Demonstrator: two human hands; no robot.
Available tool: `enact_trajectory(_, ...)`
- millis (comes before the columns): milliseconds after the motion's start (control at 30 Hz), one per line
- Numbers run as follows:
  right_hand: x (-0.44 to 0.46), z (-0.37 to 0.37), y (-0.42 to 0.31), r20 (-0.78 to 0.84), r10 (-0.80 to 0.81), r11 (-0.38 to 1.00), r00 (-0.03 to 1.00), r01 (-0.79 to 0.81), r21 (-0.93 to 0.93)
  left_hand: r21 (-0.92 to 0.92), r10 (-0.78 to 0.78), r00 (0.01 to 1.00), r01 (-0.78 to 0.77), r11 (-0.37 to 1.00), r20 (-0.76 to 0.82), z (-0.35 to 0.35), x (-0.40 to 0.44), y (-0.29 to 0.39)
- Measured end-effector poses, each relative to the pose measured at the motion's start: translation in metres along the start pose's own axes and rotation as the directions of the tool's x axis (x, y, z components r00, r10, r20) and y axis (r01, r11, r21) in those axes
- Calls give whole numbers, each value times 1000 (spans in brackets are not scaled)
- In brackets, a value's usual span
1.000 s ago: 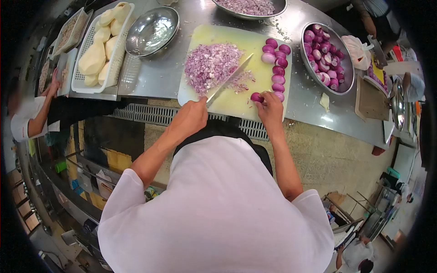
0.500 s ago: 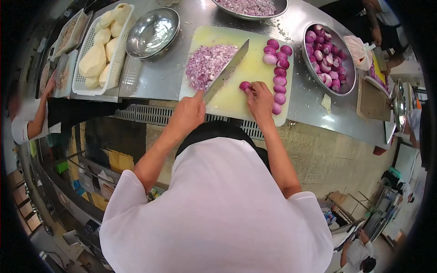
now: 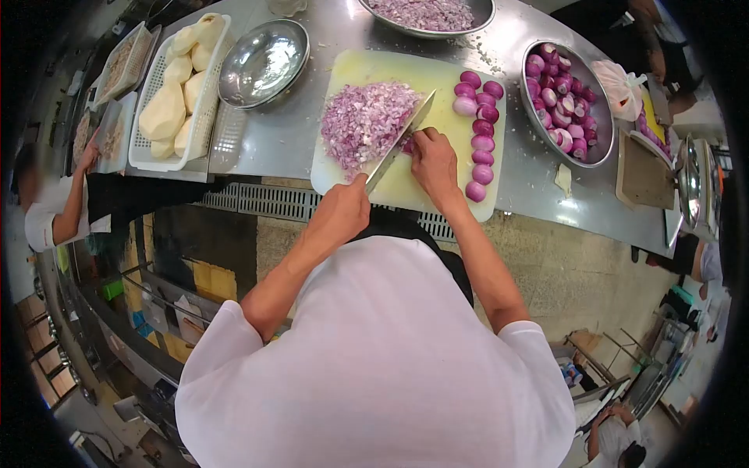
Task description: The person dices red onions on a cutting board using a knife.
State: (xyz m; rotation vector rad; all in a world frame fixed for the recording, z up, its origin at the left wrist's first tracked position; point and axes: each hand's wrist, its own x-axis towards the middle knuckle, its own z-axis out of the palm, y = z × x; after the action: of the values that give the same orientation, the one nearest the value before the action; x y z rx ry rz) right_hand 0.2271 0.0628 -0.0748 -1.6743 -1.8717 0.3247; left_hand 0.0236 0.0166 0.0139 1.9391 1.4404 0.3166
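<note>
My left hand [image 3: 341, 209] is wrapped round the handle of a large knife [image 3: 399, 142], whose blade slants up and right over the cutting board [image 3: 455, 200]. Left of the blade lies a heap of chopped purple onion [image 3: 364, 123]. Close to the blade's right side, my right hand [image 3: 434, 160] has its fingers bent together on a purple onion piece [image 3: 407, 143], mostly hidden by the fingers and blade. Several peeled onion halves [image 3: 483, 143] stand in a column near the board's right edge, two side by side towards its top.
A steel bowl [image 3: 524, 101] of purple onions sits right of the board, near a tied plastic bag [image 3: 620, 90]. Behind is a bowl of chopped onion [image 3: 425, 33]. To the left are an empty steel bowl [image 3: 264, 64] and a white basket of peeled vegetables [image 3: 204, 148]. Other people stand at both sides.
My right hand has moved left from the onion column to the knife blade with an onion piece. The blade has swept left across the chopped onion, then back right.
</note>
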Motion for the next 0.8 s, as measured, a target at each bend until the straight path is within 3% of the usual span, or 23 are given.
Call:
enact_trajectory(133, 4, 3, 0, -5, -27, 1000, 1000, 27, 10, 55, -13, 1000, 12, 998, 12, 16, 9, -12)
enact_trajectory(433, 1, 0, 4, -36, -62, 996, 997, 64, 67, -15, 63, 995, -64, 998, -75, 20, 32, 0)
enact_trajectory(800, 0, 0, 7, -103, -71, 988, 992, 84, 129, -10, 13, 998, -14, 1000, -61, 23, 43, 11)
